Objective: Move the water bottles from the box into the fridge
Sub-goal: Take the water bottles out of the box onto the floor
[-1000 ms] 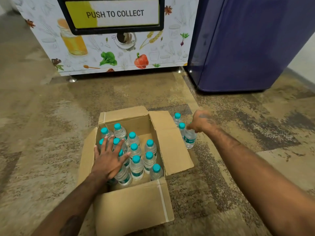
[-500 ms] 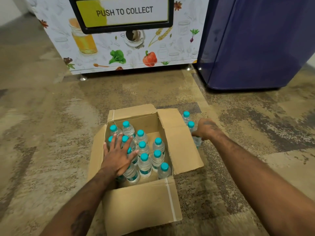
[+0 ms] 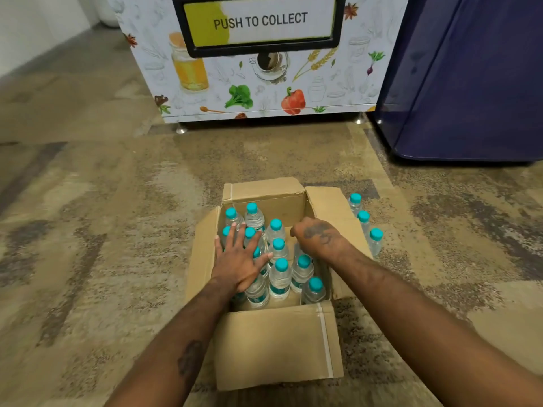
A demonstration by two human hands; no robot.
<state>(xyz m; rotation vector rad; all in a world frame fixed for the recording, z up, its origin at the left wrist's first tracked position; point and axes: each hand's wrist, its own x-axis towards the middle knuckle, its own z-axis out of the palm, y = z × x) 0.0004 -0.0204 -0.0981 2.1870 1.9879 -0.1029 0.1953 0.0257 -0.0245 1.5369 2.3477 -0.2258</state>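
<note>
While the left hand (image 3: 241, 259) lay flat, fingers spread, on bottles (image 3: 280, 274) in the box (image 3: 276, 345), the right hand (image 3: 320, 239) curled over them, grip hidden. Full and smooth, they seemed best held below the cap.

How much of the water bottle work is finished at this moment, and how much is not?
Done: three bottles stand on the floor right of the box. In hand: the left hand lies flat on the boxed bottles; the right hand curls down among them, grip hidden. Left: at least ten bottles in the box, none at the blue fridge.
</note>
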